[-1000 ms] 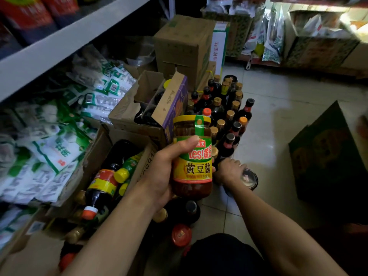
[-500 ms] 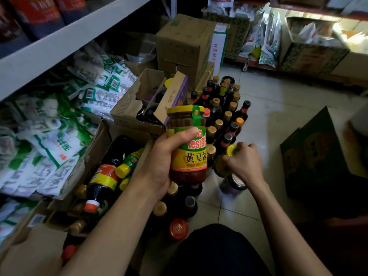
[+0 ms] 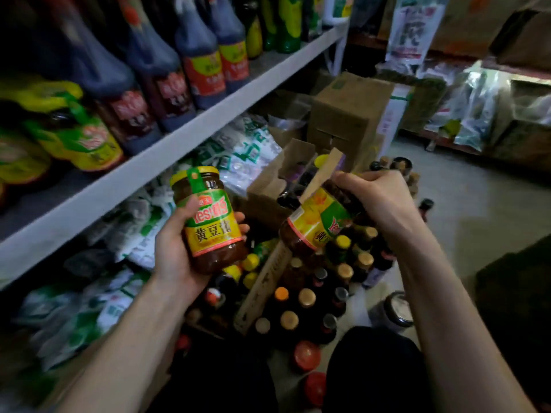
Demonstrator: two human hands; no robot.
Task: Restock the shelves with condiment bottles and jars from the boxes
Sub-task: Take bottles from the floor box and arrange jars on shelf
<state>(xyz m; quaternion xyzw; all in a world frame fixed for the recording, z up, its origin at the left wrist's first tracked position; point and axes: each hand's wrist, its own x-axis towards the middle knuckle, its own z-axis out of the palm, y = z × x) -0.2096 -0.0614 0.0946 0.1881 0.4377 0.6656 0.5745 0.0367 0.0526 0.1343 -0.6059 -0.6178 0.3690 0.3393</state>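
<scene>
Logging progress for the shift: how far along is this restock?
Done: the upper shelf holds sauce bottles and matching jars. In hand: the left hand grips one soybean paste jar upright; the right hand holds a second jar, tilted, by its top. Left: many floor bottles and an open box.

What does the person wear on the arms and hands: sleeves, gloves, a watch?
Nothing visible. The left hand and right hand are bare, without gloves. No sleeve shows anywhere up to the frame's edge, and no watch, ring or bracelet is seen.

Upright yellow-lidded jar (image 3: 213, 225), second jar (image 3: 322, 222) tilted
</scene>
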